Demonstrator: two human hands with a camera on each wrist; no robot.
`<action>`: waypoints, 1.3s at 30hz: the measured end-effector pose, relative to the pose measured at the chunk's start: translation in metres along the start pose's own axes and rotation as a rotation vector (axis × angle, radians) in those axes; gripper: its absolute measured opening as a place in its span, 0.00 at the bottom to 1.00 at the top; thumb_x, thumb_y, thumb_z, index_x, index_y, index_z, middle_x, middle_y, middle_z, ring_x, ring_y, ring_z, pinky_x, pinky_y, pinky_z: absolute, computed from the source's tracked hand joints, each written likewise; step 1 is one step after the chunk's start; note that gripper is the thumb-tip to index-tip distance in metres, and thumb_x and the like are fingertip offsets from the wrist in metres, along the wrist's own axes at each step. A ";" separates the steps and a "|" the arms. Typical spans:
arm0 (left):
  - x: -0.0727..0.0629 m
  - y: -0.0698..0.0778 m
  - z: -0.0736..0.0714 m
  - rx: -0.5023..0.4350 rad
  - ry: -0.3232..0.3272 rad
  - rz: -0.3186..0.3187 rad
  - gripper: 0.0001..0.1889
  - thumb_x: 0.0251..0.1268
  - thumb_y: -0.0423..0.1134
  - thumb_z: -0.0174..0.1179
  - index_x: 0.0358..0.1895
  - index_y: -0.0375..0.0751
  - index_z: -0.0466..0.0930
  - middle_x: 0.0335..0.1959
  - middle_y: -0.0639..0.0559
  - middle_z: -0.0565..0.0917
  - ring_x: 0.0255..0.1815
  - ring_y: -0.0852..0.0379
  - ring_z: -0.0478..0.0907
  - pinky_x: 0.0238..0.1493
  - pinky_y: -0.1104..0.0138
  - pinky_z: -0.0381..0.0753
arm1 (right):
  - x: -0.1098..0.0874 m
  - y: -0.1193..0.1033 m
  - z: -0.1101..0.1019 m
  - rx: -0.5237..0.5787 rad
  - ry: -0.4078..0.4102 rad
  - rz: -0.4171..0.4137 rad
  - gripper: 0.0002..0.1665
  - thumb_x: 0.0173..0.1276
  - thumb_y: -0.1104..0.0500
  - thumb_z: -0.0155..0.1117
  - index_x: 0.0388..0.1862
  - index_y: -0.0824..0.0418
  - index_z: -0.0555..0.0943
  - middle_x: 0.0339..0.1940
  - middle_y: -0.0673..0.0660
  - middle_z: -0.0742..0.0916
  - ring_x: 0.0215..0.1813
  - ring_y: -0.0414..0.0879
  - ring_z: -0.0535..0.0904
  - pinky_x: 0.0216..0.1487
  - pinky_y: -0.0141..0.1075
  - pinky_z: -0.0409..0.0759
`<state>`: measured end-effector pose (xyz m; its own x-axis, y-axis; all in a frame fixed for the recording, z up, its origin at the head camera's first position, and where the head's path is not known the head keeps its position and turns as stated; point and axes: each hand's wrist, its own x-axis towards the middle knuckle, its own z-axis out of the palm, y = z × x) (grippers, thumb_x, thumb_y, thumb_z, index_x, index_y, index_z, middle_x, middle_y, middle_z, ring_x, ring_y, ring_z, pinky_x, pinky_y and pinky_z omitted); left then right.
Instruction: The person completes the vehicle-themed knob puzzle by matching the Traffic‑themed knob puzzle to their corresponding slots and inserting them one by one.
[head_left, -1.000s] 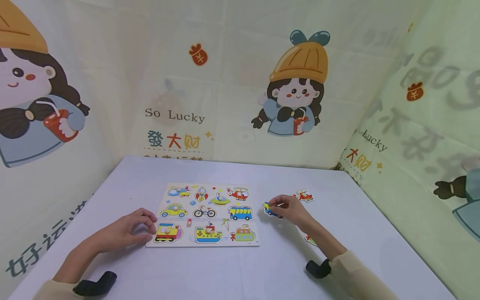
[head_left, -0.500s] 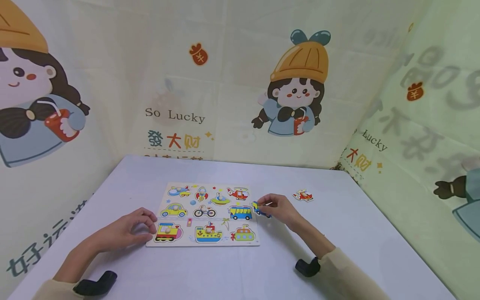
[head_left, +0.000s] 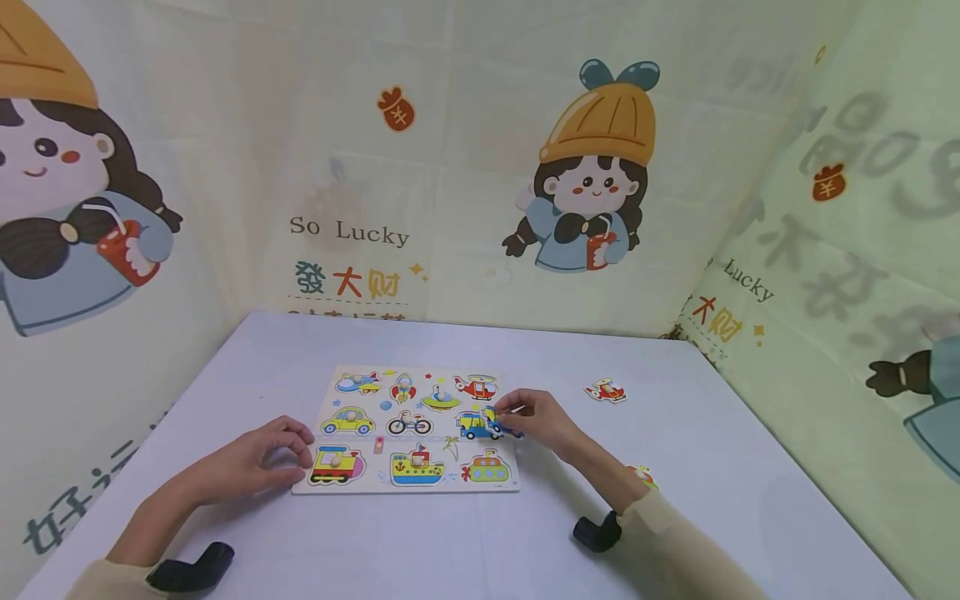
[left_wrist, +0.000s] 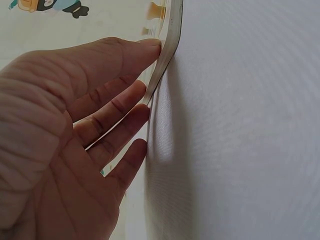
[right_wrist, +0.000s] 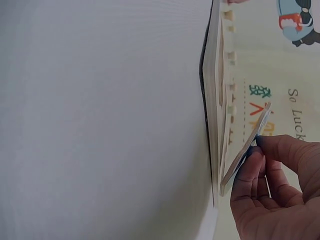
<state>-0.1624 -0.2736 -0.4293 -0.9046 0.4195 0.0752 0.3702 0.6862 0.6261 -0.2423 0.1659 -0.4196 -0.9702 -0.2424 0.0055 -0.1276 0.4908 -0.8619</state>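
Note:
A white puzzle board (head_left: 375, 488) with vehicle pictures lies on the table. My right hand (head_left: 542, 421) pinches a blue-and-yellow vehicle puzzle piece (head_left: 492, 422) between thumb and fingers. The piece overlaps the bus picture at the board's right side. In the right wrist view this piece (right_wrist: 245, 151) is tilted above the board (right_wrist: 214, 100), one end low near its surface. My left hand (head_left: 262, 458) is at the board's left edge, and in the left wrist view its thumb (left_wrist: 135, 52) and loosely extended fingers reach that edge.
A red plane-like puzzle piece (head_left: 606, 390) lies on the table (head_left: 420, 550) right of the board. Another colourful piece (head_left: 642, 476) shows partly behind the right sleeve (head_left: 667, 533). Several knobbed pieces, such as a yellow car (head_left: 347, 421), sit on the board. Printed cloth surrounds the table.
My right hand has carried the puzzle piece leftward from beside the board to over the bus picture. The piece by the right sleeve shows again. My left hand has stayed in place.

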 end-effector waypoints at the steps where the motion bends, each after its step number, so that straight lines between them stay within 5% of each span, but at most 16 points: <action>1: 0.000 0.000 0.000 0.003 0.000 0.001 0.09 0.58 0.41 0.75 0.37 0.55 0.83 0.55 0.50 0.77 0.62 0.41 0.72 0.66 0.36 0.70 | 0.000 -0.001 0.001 0.003 -0.004 -0.001 0.08 0.68 0.63 0.72 0.45 0.60 0.86 0.43 0.53 0.88 0.40 0.46 0.80 0.40 0.33 0.82; 39: 0.000 -0.001 0.000 0.028 0.004 0.009 0.09 0.59 0.40 0.75 0.38 0.52 0.83 0.55 0.51 0.77 0.62 0.40 0.73 0.65 0.36 0.70 | 0.016 -0.022 0.035 -0.230 -0.048 -0.100 0.05 0.66 0.65 0.71 0.39 0.59 0.84 0.36 0.51 0.84 0.38 0.45 0.78 0.41 0.33 0.80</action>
<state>-0.1624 -0.2744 -0.4295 -0.9022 0.4230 0.0840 0.3839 0.6988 0.6036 -0.2474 0.1220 -0.4188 -0.9400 -0.3367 0.0562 -0.2718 0.6387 -0.7199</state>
